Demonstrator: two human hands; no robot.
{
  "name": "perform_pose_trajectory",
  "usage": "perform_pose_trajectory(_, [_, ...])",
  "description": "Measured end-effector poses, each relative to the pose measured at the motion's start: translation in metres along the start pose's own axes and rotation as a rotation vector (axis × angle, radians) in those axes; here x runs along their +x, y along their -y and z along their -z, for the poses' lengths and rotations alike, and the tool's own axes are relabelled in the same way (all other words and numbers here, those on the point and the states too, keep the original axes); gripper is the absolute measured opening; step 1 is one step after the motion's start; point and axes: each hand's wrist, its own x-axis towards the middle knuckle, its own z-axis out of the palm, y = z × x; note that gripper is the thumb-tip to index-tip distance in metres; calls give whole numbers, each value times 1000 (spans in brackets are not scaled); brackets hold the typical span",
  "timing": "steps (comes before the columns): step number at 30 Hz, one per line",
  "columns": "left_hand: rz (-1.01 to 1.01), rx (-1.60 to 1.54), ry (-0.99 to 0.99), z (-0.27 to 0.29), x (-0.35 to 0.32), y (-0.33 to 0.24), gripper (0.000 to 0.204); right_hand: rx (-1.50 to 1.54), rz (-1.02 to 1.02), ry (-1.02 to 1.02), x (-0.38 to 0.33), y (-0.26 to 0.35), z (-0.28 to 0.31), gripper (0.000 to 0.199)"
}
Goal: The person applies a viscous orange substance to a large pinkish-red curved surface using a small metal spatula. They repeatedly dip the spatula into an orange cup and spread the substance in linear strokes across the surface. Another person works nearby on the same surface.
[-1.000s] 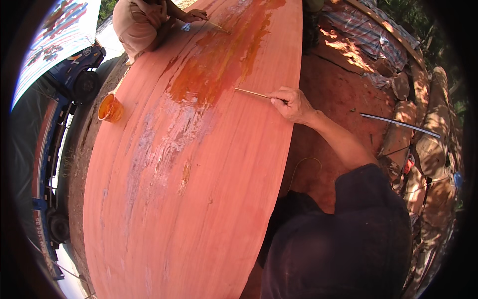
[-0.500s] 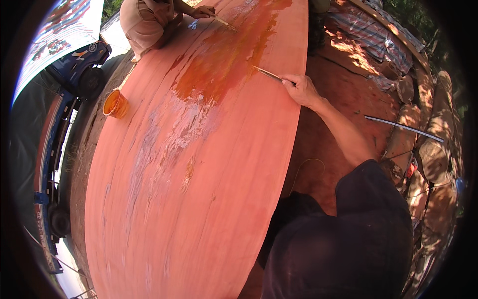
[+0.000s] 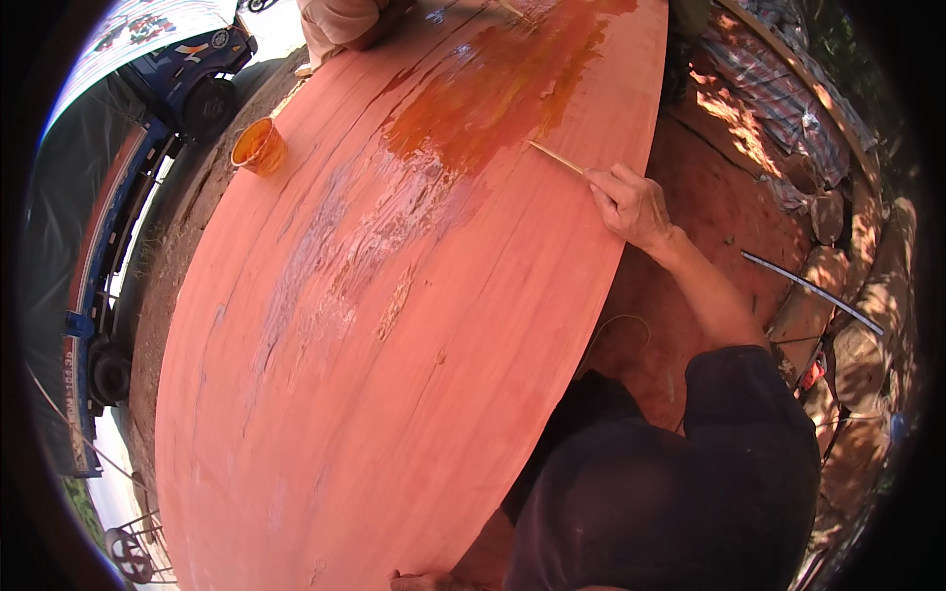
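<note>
My right hand [image 3: 631, 207] is closed around a thin, pale spatula-like tool [image 3: 557, 156], seen nearly edge-on. Its tip is close to the near right border of a wet orange-brown coating [image 3: 463, 108] on a large reddish wooden slab [image 3: 443, 424]. Whether the tip touches the wood I cannot tell. Paler, shiny smears [image 3: 384, 227] run toward me along cracks in the grain. At the bottom edge of the view, part of my left hand [image 3: 429, 581] rests on the slab's near edge, fingers partly cut off and holding no tool that shows.
An orange-stained plastic cup [image 3: 260, 148] stands at the slab's left edge. A co-worker's tan-clothed body [image 3: 340, 22] leans at the far left, near another thin tool [image 3: 509, 9]. A blue truck [image 3: 197, 69] is parked left. Logs [image 3: 857, 364] and striped sheeting [image 3: 759, 94] lie right.
The view has shifted, so the slab and cup appear elsewhere. My right hand has drawn the tool back slightly from the wet patch. My left hand has come into view at the bottom.
</note>
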Motion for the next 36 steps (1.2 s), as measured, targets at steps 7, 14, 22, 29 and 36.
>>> perform_pose_trajectory(7, [-40, 27, -4, 5, 5, -11, 30, 547, -339, 132, 27, -5, -23, 26])
perform_pose_trajectory(14, [-67, 67, -9, 11, 4, -16, 30, 561, -433, 131, 57, -38, -53, 27])
perform_pose_trajectory(22, [-103, 118, -7, 4, -2, -2, 30, 498, -377, 223, 53, -25, -48, 26])
perform_pose_trajectory(29, [-137, 161, -10, 9, 3, -5, 30, 478, -228, 183, 42, -3, -46, 24])
perform_pose_trajectory(36, [-127, 120, -30, 7, 8, -11, 29, 503, -139, 197, 34, 19, -40, 25])
